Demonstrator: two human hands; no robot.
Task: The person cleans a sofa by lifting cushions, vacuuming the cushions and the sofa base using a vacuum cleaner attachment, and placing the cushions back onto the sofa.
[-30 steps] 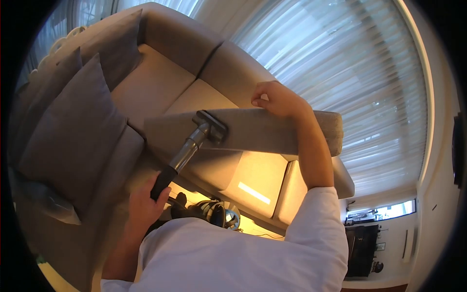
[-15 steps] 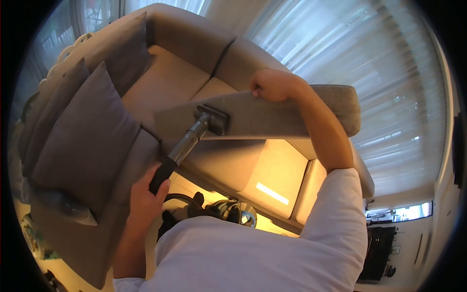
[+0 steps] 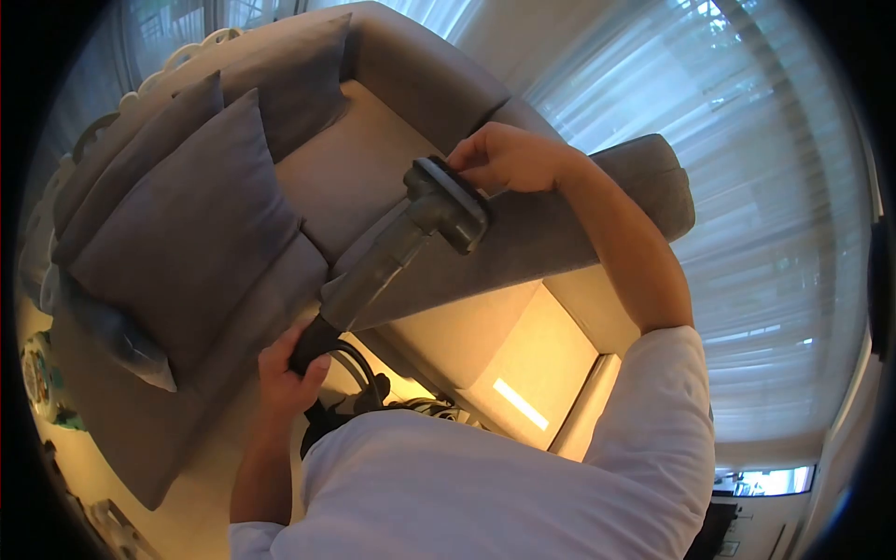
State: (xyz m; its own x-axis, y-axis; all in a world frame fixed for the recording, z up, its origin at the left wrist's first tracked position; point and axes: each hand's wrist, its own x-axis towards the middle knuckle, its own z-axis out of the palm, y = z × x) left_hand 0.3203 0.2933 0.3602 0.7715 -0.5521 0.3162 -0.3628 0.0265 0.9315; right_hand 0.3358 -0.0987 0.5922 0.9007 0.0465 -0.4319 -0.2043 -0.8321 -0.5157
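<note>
My left hand is wrapped round the black grip of a vacuum wand, with a hose curving down from it. The dark upholstery nozzle is raised at the upper end, turned so its edge shows. Beside the nozzle, my right hand has its fingers bent together at the top of a tilted grey sofa cushion. Its fingertips are at the nozzle's edge; what they pinch, if anything, is too small to make out.
Behind stands a grey sofa with several pillows on the left. Sheer curtains hang at the right. Below the cushion is a lit seat. Part of the vacuum shows near my shirt.
The nozzle has come up off the cushion's face and turned. My right hand has moved from the cushion's top edge to beside the nozzle. The cushion is tilted more, and the view has shifted.
</note>
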